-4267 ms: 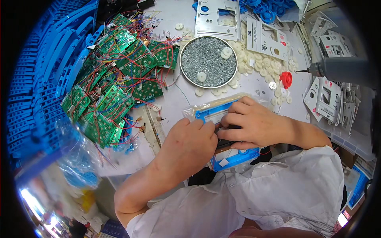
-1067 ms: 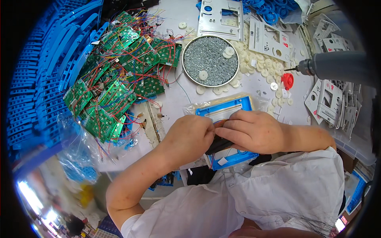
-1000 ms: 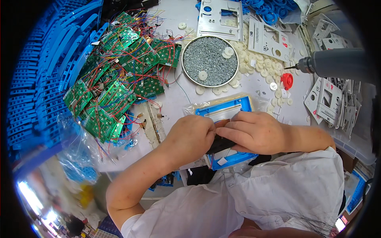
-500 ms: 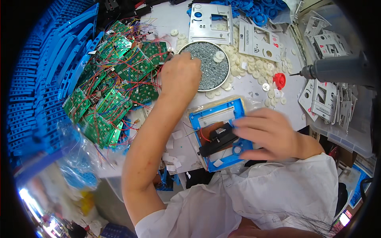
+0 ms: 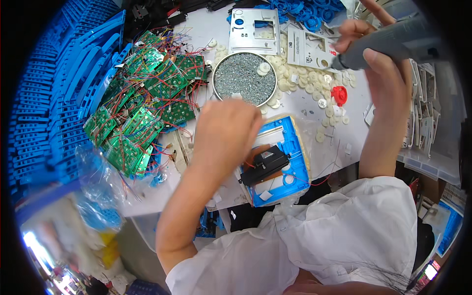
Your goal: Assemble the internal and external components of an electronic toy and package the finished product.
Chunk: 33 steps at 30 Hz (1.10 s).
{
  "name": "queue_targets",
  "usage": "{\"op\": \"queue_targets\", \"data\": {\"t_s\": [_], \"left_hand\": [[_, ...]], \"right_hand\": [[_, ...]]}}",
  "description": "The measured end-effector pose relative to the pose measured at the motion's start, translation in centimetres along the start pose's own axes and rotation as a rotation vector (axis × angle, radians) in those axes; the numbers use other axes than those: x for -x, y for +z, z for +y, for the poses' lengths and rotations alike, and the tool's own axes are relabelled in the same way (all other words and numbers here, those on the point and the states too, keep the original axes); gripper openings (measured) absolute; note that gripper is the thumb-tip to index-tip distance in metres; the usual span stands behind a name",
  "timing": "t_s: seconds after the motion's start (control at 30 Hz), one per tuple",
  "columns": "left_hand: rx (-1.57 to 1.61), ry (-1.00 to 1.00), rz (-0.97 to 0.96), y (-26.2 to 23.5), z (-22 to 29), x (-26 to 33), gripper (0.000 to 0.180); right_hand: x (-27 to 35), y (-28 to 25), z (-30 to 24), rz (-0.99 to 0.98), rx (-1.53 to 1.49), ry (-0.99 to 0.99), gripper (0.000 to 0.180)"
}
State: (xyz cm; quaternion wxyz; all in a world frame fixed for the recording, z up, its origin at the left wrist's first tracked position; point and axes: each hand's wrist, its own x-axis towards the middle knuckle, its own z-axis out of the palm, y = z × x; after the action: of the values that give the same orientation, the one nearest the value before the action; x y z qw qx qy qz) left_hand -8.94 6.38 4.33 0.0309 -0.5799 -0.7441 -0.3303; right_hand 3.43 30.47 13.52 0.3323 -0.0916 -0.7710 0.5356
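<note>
My right hand [image 5: 388,69] is closed round a grey electric screwdriver [image 5: 378,46] at the upper right, thumb along its side. My left hand [image 5: 227,130], slightly blurred, is closed with its fingertips turned away; what they hold is hidden. It hovers between a round metal dish of small screws [image 5: 241,73] and a blue plastic housing [image 5: 295,172]. The housing lies flat near the table's front edge. A black plastic part [image 5: 265,166] sits across its inside, with red wires beside it. My left hand covers the housing's upper left corner.
Green circuit boards with tangled wires [image 5: 147,103] are heaped at the left, beside stacked blue plastic parts [image 5: 44,108]. Cream plastic discs [image 5: 309,81] and a red knob [image 5: 339,95] lie right of the dish. White panels [image 5: 253,32] lie behind it.
My right hand has left the blue housing and risen to the hanging screwdriver, taking hold of it. My left hand has come from the screw dish toward the housing.
</note>
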Motion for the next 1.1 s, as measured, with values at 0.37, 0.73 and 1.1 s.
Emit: {"op": "queue_targets", "data": {"t_s": [0.37, 0.73, 1.1], "left_hand": [[0.211, -0.151, 0.13, 0.4, 7.1, 9.6, 0.031], [0.159, -0.107, 0.23, 0.8, 7.0, 10.3, 0.035], [0.119, -0.257, 0.052, -0.5, 7.3, 9.7, 0.045]], "right_hand": [[8.5, 7.5, -1.4, -0.591, -0.973, -0.086, 0.033], [9.0, 8.1, -1.7, -0.665, -0.915, -0.153, 0.029], [8.7, 8.0, -1.2, -0.667, -0.962, -0.127, 0.03]]}}
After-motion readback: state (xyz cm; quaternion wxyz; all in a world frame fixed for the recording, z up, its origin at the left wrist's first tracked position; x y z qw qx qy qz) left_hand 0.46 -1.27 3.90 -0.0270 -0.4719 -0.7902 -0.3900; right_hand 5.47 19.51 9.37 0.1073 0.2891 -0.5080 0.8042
